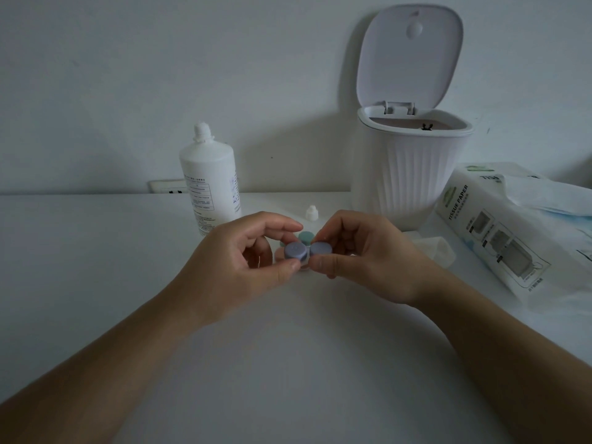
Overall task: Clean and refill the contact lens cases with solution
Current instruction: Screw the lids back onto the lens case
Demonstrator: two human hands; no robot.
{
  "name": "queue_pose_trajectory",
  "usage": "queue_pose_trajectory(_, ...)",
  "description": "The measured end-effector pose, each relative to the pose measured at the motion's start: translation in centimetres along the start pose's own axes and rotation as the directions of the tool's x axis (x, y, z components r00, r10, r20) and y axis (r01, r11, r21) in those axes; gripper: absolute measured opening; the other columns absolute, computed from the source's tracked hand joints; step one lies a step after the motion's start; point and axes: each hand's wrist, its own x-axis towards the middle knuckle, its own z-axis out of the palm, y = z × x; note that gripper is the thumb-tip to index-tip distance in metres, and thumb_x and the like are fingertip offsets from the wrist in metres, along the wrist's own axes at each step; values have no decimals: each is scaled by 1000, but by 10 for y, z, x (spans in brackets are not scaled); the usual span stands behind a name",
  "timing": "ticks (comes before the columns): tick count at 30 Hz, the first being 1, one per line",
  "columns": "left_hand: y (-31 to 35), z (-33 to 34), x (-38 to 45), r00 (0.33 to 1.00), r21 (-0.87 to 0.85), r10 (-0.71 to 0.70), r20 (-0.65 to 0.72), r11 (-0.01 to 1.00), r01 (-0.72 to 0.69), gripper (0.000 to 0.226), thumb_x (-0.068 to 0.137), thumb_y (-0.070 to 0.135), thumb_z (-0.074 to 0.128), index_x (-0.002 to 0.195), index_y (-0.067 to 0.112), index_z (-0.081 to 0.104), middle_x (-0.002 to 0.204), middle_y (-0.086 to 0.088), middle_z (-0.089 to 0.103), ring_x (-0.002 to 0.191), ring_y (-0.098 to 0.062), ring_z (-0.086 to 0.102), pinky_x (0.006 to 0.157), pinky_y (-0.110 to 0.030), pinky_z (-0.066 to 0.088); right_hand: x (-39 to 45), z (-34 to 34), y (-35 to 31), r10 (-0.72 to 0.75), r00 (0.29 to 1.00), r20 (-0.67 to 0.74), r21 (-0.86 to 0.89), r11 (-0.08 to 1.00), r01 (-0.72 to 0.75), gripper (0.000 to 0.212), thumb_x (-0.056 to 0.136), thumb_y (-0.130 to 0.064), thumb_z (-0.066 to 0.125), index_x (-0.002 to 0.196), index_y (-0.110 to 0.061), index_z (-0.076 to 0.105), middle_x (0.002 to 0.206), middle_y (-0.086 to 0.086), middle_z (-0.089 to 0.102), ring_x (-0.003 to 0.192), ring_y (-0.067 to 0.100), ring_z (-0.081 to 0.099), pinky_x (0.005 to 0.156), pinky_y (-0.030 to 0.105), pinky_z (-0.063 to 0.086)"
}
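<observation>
Contact lens case (304,251), lavender, two capped wells joined by a short bridge, is held above the table (288,363) at centre, between both hands.

Head view:
- Left hand (237,261): the grip is a pinch, thumb below and curled fingers above, closed on the left cap of the case.
- Right hand (362,254): the grip is likewise a pinch, thumb at the near edge and fingers curled over the top, closed on the right cap.
- Long axis of the case runs left to right, roughly parallel to the table's near edge. Each cap lies directly inside its own hand's grip, so neither hand is nearer; the caps face up and slightly toward the camera.
- Both caps appear seated. Judged step: unscrewing, which calls for one hand to steady the body while the other turns its cap.
- Further cases, one green (306,237), lie on the table just behind the hands; their number cannot be determined.
- Solution bottle (209,184), uncapped, stands behind the left hand. Its small cap (311,213) stands near the bin (407,174), whose lid is raised.
- Tissue pack (499,229) lies at right.
</observation>
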Motion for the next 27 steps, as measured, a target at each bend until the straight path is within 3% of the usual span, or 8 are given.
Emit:
queue_pose_trajectory(3, 1, 0, 0, 1000, -17, -11, 13, 1000, 11, 35, 80, 24, 77, 112, 36, 69, 100, 11, 75, 60, -7, 56, 58, -33, 51, 0, 0, 1, -4, 1000, 1, -9, 1000, 4, 25, 78, -17, 82, 91, -4, 66, 78, 12, 71, 66, 14, 65, 65, 27, 55)
queue_pose_trajectory(7, 3, 0, -1, 998, -25, -35, 47, 999, 37, 39, 81, 20, 75, 118, 33, 68, 104, 13, 75, 66, -7, 62, 60, -39, 53, 0, 0, 1, -8, 1000, 4, 14, 1000, 8, 25, 74, -24, 82, 88, -9, 67, 77, 8, 71, 67, 16, 65, 66, 30, 56)
queue_pose_trajectory(12, 1, -2, 0, 999, 32, -42, -1, 999, 42, 43, 78, 28, 79, 118, 34, 68, 98, 10, 69, 59, -16, 54, 58, -29, 50, 0, 0, 0, -17, 1000, 1, 12, 1000, 16, 33, 71, -32, 81, 89, -9, 67, 78, 12, 71, 66, 16, 66, 66, 28, 56)
queue_pose_trajectory(15, 1, -1, 0, 999, 15, -35, 7, 999, 35, 41, 80, 27, 77, 119, 35, 68, 96, 10, 69, 56, -14, 52, 58, -29, 50, 1, 0, 1, -11, 1000, 3, 5, 1000, 11, 30, 74, -25, 82, 91, -6, 66, 80, 14, 71, 67, 16, 66, 66, 29, 56)
queue_pose_trajectory(18, 2, -1, 0, 997, -55, -64, 46, 996, 66, 46, 82, 22, 70, 123, 41, 67, 111, 15, 73, 65, -13, 59, 57, -27, 51, 1, -1, 2, -4, 1000, 10, 5, 1000, 4, 19, 81, -13, 81, 91, -5, 66, 77, 7, 72, 66, 15, 65, 65, 27, 56)
queue_pose_trajectory(21, 2, -2, -1, 995, -89, -85, 60, 992, 90, 48, 79, 38, 68, 126, 46, 64, 122, 16, 71, 72, -16, 64, 53, -27, 51, 0, -1, 1, -9, 1000, 14, 2, 1000, 9, 20, 80, -14, 81, 90, -5, 67, 74, 3, 70, 65, 14, 65, 64, 26, 55)
queue_pose_trajectory(27, 0, 0, 0, 997, 0, -68, -30, 998, 68, 47, 74, 45, 77, 119, 39, 67, 96, 12, 66, 58, -6, 50, 55, -15, 43, 0, 0, -1, -9, 1000, -7, 12, 1000, 9, 33, 73, -27, 81, 92, -4, 67, 80, 14, 70, 67, 17, 65, 67, 32, 56)
